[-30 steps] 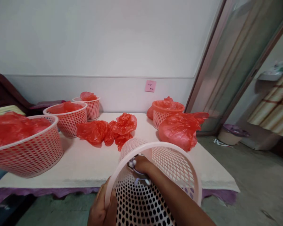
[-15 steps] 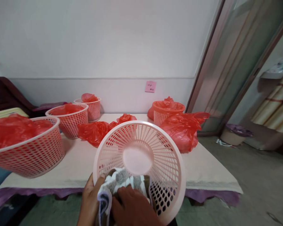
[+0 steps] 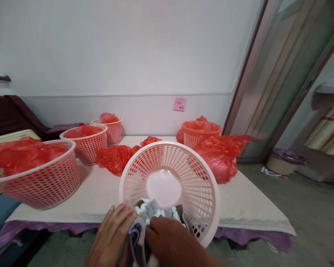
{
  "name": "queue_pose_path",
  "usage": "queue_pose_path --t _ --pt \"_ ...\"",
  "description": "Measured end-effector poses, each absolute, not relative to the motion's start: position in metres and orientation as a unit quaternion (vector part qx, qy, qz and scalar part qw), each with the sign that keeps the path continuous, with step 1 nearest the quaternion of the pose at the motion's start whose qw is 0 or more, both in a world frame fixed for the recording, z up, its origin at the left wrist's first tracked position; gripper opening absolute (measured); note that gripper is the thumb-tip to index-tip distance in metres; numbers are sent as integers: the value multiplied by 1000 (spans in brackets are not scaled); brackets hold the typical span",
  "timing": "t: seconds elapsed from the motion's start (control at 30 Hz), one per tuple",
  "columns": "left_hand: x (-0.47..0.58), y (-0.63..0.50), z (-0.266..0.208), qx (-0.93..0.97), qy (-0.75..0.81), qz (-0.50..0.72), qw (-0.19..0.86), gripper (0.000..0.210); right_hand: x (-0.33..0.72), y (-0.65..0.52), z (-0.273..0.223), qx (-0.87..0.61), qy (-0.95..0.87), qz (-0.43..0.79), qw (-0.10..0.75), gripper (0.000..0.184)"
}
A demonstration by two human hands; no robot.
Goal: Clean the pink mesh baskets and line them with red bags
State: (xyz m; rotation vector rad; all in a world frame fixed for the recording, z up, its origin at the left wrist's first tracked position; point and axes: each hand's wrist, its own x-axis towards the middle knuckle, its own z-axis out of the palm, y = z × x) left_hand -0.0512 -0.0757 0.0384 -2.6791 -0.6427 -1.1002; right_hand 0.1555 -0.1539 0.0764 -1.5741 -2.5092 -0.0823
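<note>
A pale pink plastic basket (image 3: 164, 187) with a lattice wall is tilted toward me, so its inside and round bottom show. My left hand (image 3: 111, 231) lies over its lower left rim, fingers together and curved onto it; the thumb is hidden. Beside those fingers a striped towel (image 3: 147, 209), white, grey and brown with a purple edge, hangs over the near rim into the basket. My right hand (image 3: 169, 237) presses on the towel with bent fingers, partly bunching it against the lower wall.
A table with a cream cloth (image 3: 256, 207) stands ahead against the wall. On its left are pink baskets (image 3: 52, 185) holding red plastic bags. Loose red bags (image 3: 115, 157) lie mid-table; a bulging red bag (image 3: 221, 155) and a red-lined basket (image 3: 202, 128) stand right. A bin (image 3: 285, 161) sits on the floor.
My left hand has turned from a thumb-inside hold to lying fingers-forward over the rim. The basket's lower part and the towel have shifted slightly right; my right hand stays on the towel.
</note>
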Motion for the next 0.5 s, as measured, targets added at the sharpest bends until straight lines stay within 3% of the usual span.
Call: queue_pose_path --t 0.1,0.23,0.4,0.5 --pt "-53 -67 55 -934 -135 -282 175 58 162 -154 83 -525 -843 36 113 35" --pt "-42 -51 63 -937 -145 -260 180 52 171 -152 89 -521 -813 96 242 24" --pt "-27 -39 65 -933 -155 -280 167 51 185 -157 99 -498 -633 152 572 6" --pt "-21 -34 71 -935 -141 -276 171 36 194 -169 105 -480 -387 215 757 20"
